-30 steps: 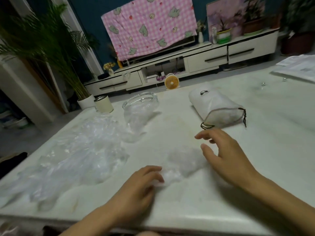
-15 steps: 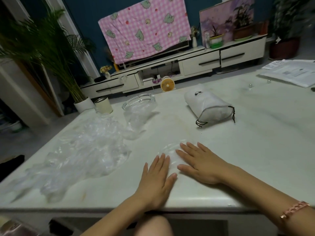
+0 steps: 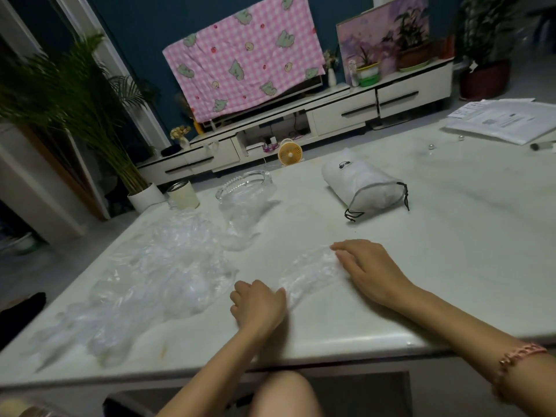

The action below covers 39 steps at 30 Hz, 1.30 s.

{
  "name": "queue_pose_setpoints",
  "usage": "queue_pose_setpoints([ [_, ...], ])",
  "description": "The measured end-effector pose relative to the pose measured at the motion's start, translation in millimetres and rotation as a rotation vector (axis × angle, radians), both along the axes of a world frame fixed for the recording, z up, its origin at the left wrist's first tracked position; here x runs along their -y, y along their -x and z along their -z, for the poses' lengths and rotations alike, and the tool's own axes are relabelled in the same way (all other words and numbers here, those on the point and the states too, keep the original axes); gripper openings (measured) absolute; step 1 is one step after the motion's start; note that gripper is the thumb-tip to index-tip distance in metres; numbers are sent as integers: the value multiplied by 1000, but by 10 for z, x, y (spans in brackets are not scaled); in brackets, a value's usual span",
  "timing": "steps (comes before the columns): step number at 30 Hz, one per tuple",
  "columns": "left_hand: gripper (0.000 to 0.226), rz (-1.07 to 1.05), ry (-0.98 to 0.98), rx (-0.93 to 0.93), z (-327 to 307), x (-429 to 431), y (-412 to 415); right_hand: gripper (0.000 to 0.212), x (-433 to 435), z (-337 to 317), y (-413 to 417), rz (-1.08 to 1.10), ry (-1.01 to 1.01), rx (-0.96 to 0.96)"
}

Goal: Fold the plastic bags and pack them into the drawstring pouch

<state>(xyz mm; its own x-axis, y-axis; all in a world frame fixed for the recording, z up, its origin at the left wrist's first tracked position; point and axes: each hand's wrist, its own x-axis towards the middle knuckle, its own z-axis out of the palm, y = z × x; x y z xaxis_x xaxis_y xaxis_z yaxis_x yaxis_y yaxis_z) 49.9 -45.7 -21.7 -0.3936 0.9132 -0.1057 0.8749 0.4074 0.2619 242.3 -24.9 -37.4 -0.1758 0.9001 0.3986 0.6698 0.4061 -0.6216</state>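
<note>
- My left hand (image 3: 258, 305) has its fingers curled and pinches the near end of the crumpled clear plastic bag (image 3: 310, 273); my right hand (image 3: 370, 269) lies flat, fingers straight, pressing the far end; the bag lies stretched between them on the pale marble worktop (image 3: 451, 251).
- The white mesh drawstring pouch (image 3: 364, 188) lies on its side beyond, mouth towards me; it bulges, so I judge some bags are already packed.
- Left to do: fold this one, then the loose heap of clear bags (image 3: 156, 272) at my left; far from finished, I judge.
</note>
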Motion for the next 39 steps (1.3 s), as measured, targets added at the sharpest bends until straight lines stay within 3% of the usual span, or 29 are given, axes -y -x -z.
queue_pose_setpoints([
  [3,13,20,-54,120,-62,-21,-39,28,9,-25,-93,45,85,-55],
  [6,30,23,-207,554,-258,-57,-5,29,15,-169,-139,-17,142,-127],
  [8,35,99,-147,790,-525,-95,67,31,9,-349,-141,-44,141,-211],
  [12,14,466,75,628,-1070,-110,208,49,15,-846,-30,-216,252,-429],
  [16,15,586,285,494,-1263,-75,331,73,-46,-1019,287,-552,607,-382],
  [19,15,528,149,512,-1124,-53,429,32,-102,-847,556,-668,757,-201],
  [21,30,402,-13,745,-927,6,565,12,-113,-725,710,-583,700,-218],
  [23,52,227,-117,1019,-778,67,712,9,-114,-625,815,-446,628,-351],
  [25,65,127,-127,1066,-688,128,847,6,-58,-569,956,-367,613,-528],
  [27,60,128,-94,1042,-604,162,882,6,14,-536,1128,-372,630,-695],
  [31,14,33,-170,1171,-506,194,798,10,156,-504,1420,-237,605,-809],
  [35,11,-106,-133,1357,-439,186,768,17,243,-481,1476,-86,545,-891],
  [39,18,-161,-9,1486,-438,180,750,25,297,-597,1386,48,417,-720],
])
